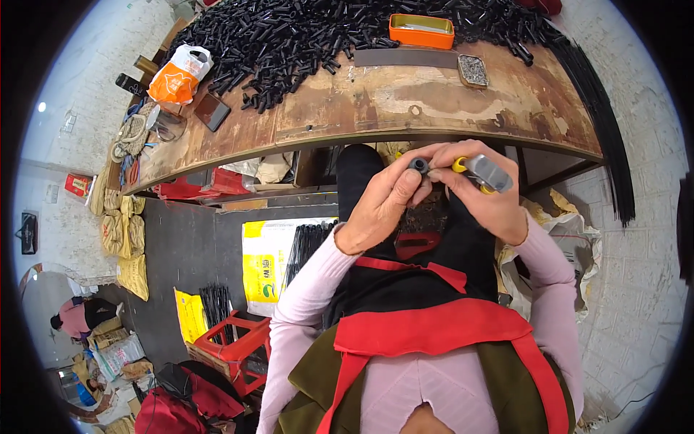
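Note:
My left hand [390,194] is closed around a short black tubular part [418,166], its hollow round end facing up. Close beside it, my right hand [486,181] is closed on a hand tool with a silvery metal head and yellow parts [489,174], whose exact kind I cannot make out. The right thumb and fingertip meet at the rim of the tubular part; anything tiny between them is too small to tell. Both hands are over my lap, just in front of the table's near edge. On the wooden table [325,108] lies a large heap of similar black parts [267,43].
An orange tin [421,31], a flat grey strip [405,58] and a small box of metal bits [473,71] lie on the table. Long black rods [596,119] hang over its right end. A phone [212,112] and plastic bag [181,76] are left. A red stool [235,343] stands lower left.

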`<state>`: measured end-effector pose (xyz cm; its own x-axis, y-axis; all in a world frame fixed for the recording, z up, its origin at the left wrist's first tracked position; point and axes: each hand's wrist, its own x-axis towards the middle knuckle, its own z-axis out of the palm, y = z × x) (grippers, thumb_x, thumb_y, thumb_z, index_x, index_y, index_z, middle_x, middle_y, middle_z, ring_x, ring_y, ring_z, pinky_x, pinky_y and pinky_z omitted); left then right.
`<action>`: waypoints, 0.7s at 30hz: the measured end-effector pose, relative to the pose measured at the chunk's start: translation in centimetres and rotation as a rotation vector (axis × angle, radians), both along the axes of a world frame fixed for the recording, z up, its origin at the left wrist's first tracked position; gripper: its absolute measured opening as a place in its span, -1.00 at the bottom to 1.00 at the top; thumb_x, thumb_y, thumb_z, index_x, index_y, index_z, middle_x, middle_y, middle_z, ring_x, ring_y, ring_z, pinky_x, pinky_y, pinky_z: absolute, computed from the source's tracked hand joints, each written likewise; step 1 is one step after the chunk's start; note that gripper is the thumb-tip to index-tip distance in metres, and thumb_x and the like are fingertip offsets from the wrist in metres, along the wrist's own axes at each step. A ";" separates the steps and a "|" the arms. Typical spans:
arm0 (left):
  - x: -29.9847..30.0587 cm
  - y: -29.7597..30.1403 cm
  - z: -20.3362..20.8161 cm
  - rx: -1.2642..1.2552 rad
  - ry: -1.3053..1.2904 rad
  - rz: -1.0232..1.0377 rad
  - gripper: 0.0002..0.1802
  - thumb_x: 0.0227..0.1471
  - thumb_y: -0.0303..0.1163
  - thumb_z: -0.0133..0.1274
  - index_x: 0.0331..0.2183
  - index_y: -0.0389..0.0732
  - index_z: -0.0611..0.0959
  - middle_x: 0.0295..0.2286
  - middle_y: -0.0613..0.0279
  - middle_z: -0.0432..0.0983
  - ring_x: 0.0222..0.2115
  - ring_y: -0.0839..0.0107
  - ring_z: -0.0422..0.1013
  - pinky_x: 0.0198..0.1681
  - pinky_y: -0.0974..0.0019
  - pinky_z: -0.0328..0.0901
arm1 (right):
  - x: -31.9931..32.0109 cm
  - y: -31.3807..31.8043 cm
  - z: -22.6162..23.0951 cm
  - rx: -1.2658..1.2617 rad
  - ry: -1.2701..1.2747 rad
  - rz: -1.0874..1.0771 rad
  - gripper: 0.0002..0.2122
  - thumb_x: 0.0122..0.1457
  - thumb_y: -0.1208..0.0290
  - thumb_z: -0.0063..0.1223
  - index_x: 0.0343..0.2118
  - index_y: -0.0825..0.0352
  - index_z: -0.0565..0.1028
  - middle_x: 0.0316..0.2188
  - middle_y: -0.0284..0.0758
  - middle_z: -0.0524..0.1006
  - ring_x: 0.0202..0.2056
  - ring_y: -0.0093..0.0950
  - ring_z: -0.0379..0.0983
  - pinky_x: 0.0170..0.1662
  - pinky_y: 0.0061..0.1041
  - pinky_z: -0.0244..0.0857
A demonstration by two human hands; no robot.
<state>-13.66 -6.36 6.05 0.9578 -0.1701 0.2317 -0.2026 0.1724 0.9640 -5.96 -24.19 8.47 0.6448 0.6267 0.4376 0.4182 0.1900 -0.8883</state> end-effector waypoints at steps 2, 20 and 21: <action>0.3 0.4 -0.4 -0.054 0.020 -0.037 -0.28 0.28 0.07 -0.23 0.17 -0.39 0.27 -0.44 0.38 0.28 -0.47 0.59 0.15 -0.37 0.50 0.10 | 0.8 0.3 0.1 -0.061 -0.094 0.003 -0.79 0.09 0.75 0.12 -0.21 0.45 0.42 -0.34 -0.29 0.53 -0.31 -0.58 0.45 -0.26 -0.59 0.36; 1.9 1.2 -1.4 -0.106 0.025 -0.034 -0.46 0.30 0.09 -0.30 -0.19 -0.26 0.40 -0.57 0.44 0.14 -0.54 0.63 0.03 -0.47 0.52 -0.02 | -0.2 -2.6 4.5 -0.798 0.294 0.157 -0.77 0.31 0.40 -0.13 -0.07 0.41 0.36 -0.60 -0.32 0.49 -0.62 -0.57 0.40 -0.51 -0.59 0.25; 2.1 1.0 -1.0 -0.089 0.022 -0.041 -0.45 0.29 0.10 -0.30 -0.19 -0.26 0.40 -0.57 0.44 0.14 -0.54 0.63 0.03 -0.46 0.51 -0.02 | 0.1 -3.0 3.9 -0.723 0.237 0.169 -0.74 0.31 0.38 -0.14 -0.02 0.41 0.35 -0.56 -0.32 0.50 -0.55 -0.57 0.44 -0.44 -0.58 0.28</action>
